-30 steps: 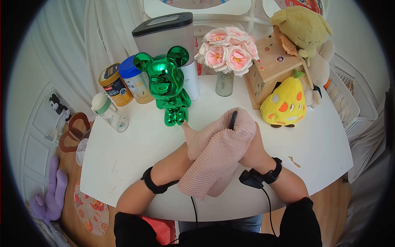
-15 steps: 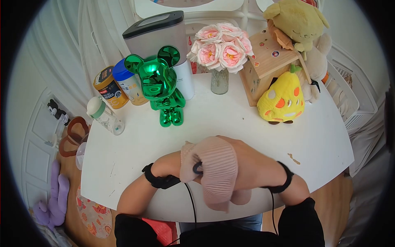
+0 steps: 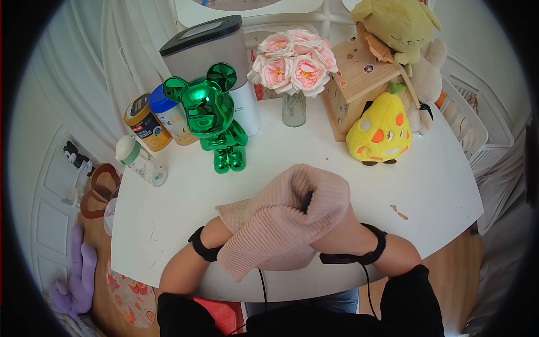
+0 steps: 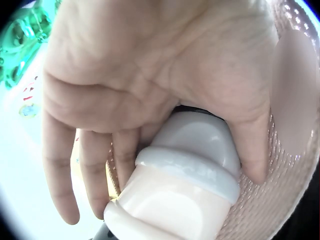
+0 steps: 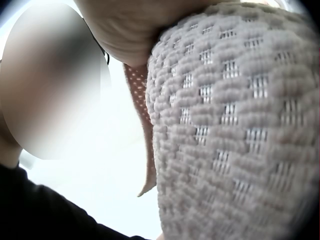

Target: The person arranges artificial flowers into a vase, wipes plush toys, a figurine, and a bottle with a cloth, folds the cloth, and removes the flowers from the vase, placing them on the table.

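Observation:
A pale pink ribbed cloth (image 3: 275, 224) bunches over both hands above the front of the table, with a deep fold at its top. Inside that fold a dark bit (image 3: 307, 202) shows. In the left wrist view, my left hand (image 4: 155, 85) holds a smooth white ringed object (image 4: 175, 195) between thumb and fingers; its dark edge sits at the palm. The cloth's waffle-textured side lies behind the thumb. My right hand (image 3: 339, 233) grips the cloth from the right, its fingers hidden underneath. Seen from the right wrist, the textured cloth (image 5: 230, 120) bulges below the palm.
A shiny green bear figure (image 3: 210, 112), a baby bottle (image 3: 140, 160), two cans and a tall dark-lidded container (image 3: 208, 45) stand at the back left. Pink flowers in a glass vase (image 3: 293, 109) are behind the cloth. A wooden house box (image 3: 359, 78) and plush toys (image 3: 379, 135) stand right.
The cloth and both hands dipped toward the front edge, then rose again. The right hand swung over and back, and the cloth now spreads wider to the left, its top fold gaping.

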Motion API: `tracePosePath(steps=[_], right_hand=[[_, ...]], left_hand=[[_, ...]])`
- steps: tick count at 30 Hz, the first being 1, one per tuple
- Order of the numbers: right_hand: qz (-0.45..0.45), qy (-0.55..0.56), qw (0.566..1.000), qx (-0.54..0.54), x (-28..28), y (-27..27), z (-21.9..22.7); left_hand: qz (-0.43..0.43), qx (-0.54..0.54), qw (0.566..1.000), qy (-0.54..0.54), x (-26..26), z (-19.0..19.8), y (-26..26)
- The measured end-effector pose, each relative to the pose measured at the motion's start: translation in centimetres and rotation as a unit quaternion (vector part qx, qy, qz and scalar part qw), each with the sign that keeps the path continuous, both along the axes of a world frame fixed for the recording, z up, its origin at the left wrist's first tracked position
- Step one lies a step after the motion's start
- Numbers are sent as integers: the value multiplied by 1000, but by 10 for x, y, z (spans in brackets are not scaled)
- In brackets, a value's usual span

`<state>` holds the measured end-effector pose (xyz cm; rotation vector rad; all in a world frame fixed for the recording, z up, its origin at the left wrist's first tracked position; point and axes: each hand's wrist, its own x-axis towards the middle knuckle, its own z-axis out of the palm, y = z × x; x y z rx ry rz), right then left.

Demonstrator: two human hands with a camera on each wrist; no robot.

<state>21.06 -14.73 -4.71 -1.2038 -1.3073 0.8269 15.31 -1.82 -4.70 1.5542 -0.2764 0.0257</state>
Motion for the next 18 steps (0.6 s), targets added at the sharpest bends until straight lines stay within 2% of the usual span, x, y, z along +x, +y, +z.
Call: tracePosePath(steps=[1, 3, 4, 6, 7, 9, 10, 12, 13, 14, 15, 16, 17, 18], right_hand=[[0, -1, 1000, 1, 3, -2, 1], [7, -88, 995, 51, 11, -5, 1], [6, -89, 995, 53, 9, -3, -9], [14, 112, 973, 203, 2, 0, -35], [16, 113, 973, 202, 6, -1, -34], [129, 128, 969, 168, 18, -6, -21], [131, 129, 969, 166, 22, -9, -18], [103, 156, 980, 61, 33, -16, -14], [102, 155, 981, 62, 41, -23, -32], [-146, -65, 984, 74, 51, -31, -63], [-378, -278, 880, 78, 54, -34, -74], [-379, -278, 879, 78, 59, -37, -79], [-353, -272, 892, 76, 61, -39, -78], [-327, -266, 904, 73, 62, -40, -77]], left_hand=[[-8, -12, 1000, 2, -29, -5, 2], [-25, -31, 999, 6, -18, 0, -2], [-34, -42, 999, 8, -36, -2, 0], [-48, -65, 997, 13, -27, 2, 0], [-54, -78, 995, 16, -28, 2, 0], [-21, -64, 997, 23, -44, -14, 1], [8, -48, 998, 29, -58, -28, 2], [63, -14, 997, 41, -81, -50, 4], [89, 4, 995, 46, -85, -54, 6], [87, 5, 995, 45, -84, -48, 8], [60, 154, 980, 106, -82, -39, 10], [32, 299, 939, 165, -81, -33, 12], [30, 300, 939, 164, -83, -34, 13], [29, 228, 959, 164, -87, -37, 15]])
